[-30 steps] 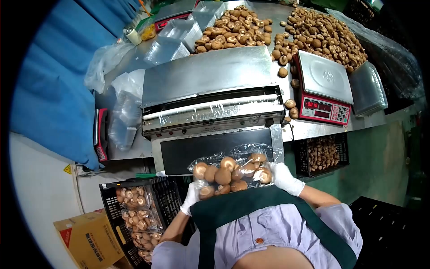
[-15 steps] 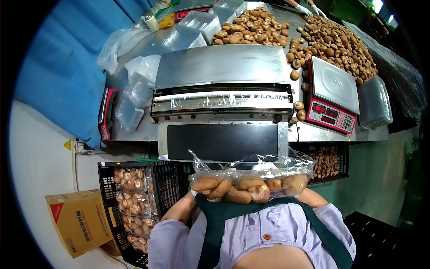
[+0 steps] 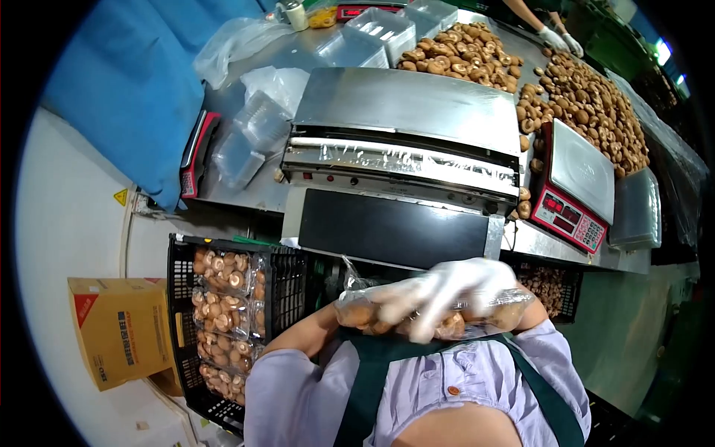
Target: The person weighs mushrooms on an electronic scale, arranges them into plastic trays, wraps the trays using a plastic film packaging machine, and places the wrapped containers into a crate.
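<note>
A tray of brown mushrooms [image 3: 448,325] under loose clear film is held up close to my apron. My right hand [image 3: 465,283], in a white glove and blurred, lies across the top of the pack with its fingers stretched out and apart, touching the film. My left forearm reaches the pack's left end; the left hand supports it from underneath, its fingers hidden by the pack. Just beyond is the film-wrapping machine [image 3: 402,104], with a black plate [image 3: 395,226] in front and a film roll [image 3: 402,159] across it.
On the left, a black crate [image 3: 287,279] holds several wrapped mushroom packs, beside a cardboard box [image 3: 123,331]. A scale [image 3: 585,167] and clear trays [image 3: 637,212] stand at right. Loose mushrooms [image 3: 588,104] cover the far table, where another person's gloved hands [image 3: 560,41] work.
My right hand has come from behind the pack to lie over its top. The loose film that stood up there is now lower. The view has shifted and tilted.
</note>
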Action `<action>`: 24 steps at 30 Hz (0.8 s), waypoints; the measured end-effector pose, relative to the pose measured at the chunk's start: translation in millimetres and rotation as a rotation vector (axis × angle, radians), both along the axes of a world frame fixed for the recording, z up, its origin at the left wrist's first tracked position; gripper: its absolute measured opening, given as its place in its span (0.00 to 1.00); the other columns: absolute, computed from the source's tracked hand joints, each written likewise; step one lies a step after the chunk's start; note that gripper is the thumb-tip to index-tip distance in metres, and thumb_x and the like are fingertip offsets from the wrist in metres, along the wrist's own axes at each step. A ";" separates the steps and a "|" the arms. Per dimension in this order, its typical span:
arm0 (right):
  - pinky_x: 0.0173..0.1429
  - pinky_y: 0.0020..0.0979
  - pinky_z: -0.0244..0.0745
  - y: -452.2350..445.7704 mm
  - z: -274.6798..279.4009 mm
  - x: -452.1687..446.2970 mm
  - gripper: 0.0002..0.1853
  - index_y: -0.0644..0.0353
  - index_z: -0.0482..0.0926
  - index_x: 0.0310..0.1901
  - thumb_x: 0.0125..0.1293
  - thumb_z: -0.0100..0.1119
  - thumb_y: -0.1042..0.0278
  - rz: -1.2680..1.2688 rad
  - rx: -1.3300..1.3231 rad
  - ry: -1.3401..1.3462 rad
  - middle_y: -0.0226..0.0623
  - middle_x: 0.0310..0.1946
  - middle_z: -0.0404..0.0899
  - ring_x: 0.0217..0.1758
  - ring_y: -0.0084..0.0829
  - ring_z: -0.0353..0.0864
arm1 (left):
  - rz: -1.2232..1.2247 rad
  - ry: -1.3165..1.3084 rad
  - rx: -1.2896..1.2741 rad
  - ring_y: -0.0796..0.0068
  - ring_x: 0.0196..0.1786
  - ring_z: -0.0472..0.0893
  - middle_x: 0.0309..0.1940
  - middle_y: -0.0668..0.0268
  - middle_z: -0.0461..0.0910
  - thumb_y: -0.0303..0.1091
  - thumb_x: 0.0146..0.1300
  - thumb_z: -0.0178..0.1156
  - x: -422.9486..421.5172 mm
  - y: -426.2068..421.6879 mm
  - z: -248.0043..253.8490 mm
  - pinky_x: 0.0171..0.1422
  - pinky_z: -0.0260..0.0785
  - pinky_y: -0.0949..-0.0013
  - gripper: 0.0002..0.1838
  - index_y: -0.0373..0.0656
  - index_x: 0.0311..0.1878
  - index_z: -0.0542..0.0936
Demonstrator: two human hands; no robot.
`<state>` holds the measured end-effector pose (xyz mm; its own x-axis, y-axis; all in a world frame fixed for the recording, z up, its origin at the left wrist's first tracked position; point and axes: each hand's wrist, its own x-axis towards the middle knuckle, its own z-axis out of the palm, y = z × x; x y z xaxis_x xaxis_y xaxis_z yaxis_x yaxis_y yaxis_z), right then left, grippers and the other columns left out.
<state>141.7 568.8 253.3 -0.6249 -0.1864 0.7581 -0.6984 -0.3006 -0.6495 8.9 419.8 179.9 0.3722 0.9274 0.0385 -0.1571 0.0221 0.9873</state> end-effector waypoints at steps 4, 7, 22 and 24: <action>0.56 0.50 0.68 -21.4 -19.6 -30.4 0.35 0.75 0.77 0.44 0.67 0.43 0.40 -0.007 0.009 -0.150 0.58 0.44 0.75 0.52 0.54 0.73 | 0.170 0.064 0.035 0.77 0.34 0.76 0.36 0.68 0.75 0.39 0.72 0.45 -0.1 -9.9 -5.9 0.45 0.71 0.73 0.14 0.41 0.43 0.76; 0.55 0.46 0.68 -21.8 -22.9 -36.8 0.32 0.74 0.77 0.44 0.67 0.44 0.44 0.022 0.019 -0.214 0.55 0.43 0.76 0.51 0.50 0.74 | 0.355 0.161 0.005 0.77 0.35 0.76 0.37 0.68 0.75 0.39 0.72 0.45 -4.1 -6.4 -16.8 0.46 0.71 0.73 0.14 0.41 0.44 0.75; 0.50 0.30 0.71 -5.7 -46.4 -49.2 0.17 0.70 0.78 0.47 0.68 0.49 0.63 0.046 -0.064 -0.696 0.40 0.38 0.80 0.41 0.30 0.77 | 0.997 0.945 0.018 0.63 0.25 0.81 0.24 0.61 0.80 0.47 0.59 0.61 -36.4 -63.8 84.2 0.27 0.72 0.67 0.15 0.44 0.33 0.82; 0.50 0.28 0.71 -11.6 -76.6 -54.3 0.15 0.69 0.78 0.48 0.68 0.50 0.66 -0.092 -0.014 -1.015 0.38 0.38 0.80 0.40 0.28 0.77 | 1.068 0.705 -0.155 0.67 0.32 0.83 0.27 0.59 0.82 0.38 0.61 0.61 -50.7 -84.2 69.5 0.37 0.73 0.70 0.11 0.40 0.36 0.83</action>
